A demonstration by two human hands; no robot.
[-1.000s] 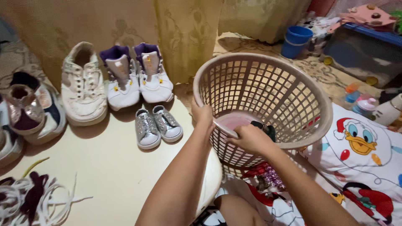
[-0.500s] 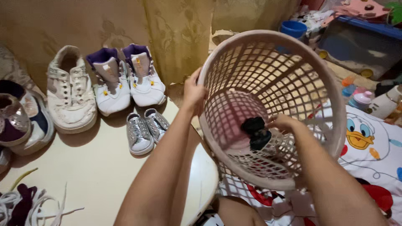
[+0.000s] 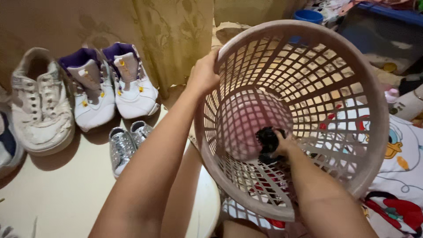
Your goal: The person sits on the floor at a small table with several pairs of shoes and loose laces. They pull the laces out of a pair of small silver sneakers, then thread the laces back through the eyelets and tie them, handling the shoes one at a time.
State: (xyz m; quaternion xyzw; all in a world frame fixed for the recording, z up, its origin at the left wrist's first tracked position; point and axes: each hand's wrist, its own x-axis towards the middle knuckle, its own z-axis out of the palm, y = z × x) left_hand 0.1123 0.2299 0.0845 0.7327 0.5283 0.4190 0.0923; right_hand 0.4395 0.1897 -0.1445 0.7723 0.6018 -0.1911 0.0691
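Left hand (image 3: 203, 75) grips rim of tilted basket (image 3: 352, 83). Right hand (image 3: 282, 147) inside, closed on black item (image 3: 266, 136) at bottom. Sneakers (image 3: 110, 83), small silver shoes (image 3: 128, 141) on floor (image 3: 57, 194) at left.

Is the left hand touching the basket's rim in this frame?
Touching. The head view shows the left hand with its fingers curled over the rim of the basket, no gap visible between them.
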